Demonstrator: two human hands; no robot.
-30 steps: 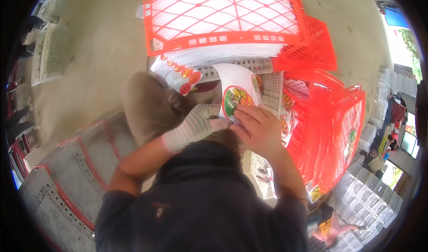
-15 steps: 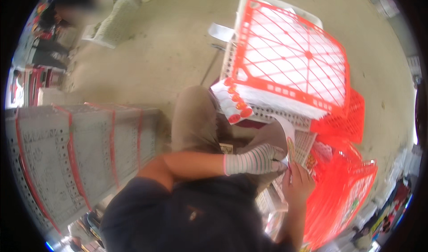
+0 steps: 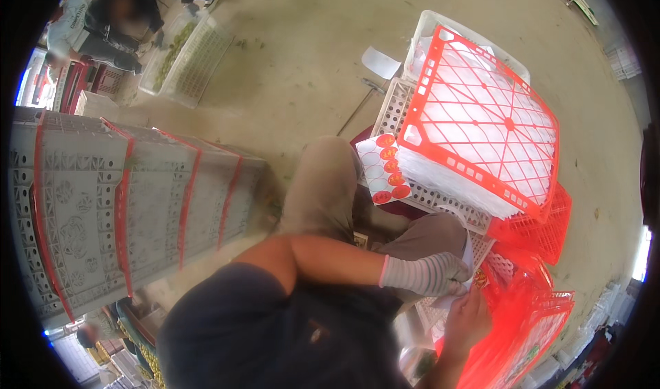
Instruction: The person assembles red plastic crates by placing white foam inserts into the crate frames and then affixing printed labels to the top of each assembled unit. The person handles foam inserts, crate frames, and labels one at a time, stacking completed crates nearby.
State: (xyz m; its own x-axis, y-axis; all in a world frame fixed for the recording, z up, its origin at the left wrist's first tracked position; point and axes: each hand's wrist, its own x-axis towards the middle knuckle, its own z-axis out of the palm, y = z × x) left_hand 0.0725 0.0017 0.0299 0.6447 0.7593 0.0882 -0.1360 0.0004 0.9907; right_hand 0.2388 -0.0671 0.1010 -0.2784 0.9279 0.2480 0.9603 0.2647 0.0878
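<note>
My left hand (image 3: 440,277), in a striped glove with a pink cuff, is closed by my right knee on a white paper sheet (image 3: 448,301). My bare right hand (image 3: 469,318) meets it from below, fingers bent and pinching at the same sheet's edge. Both hands partly cover the paper, so what is on it cannot be read from here. Beyond my knees, a sticker sheet (image 3: 382,169) with round red stickers and bare white circles lies against a white crate (image 3: 440,207). Red plastic bags (image 3: 505,320) sit in a pile right beside my right hand.
A red lattice basket (image 3: 509,124) with white sheeting tops the crates ahead on the right. Grey crates with red rims (image 3: 155,182) stack along my left. Far left, people stand near a white basket (image 3: 199,59) of round green things. A thin rod (image 3: 357,110) lies on the floor.
The view has shifted, so the crates and basket sit lower and farther right. Both hands stay together at the paper by my knee; less of the sheet shows above my gloved hand.
</note>
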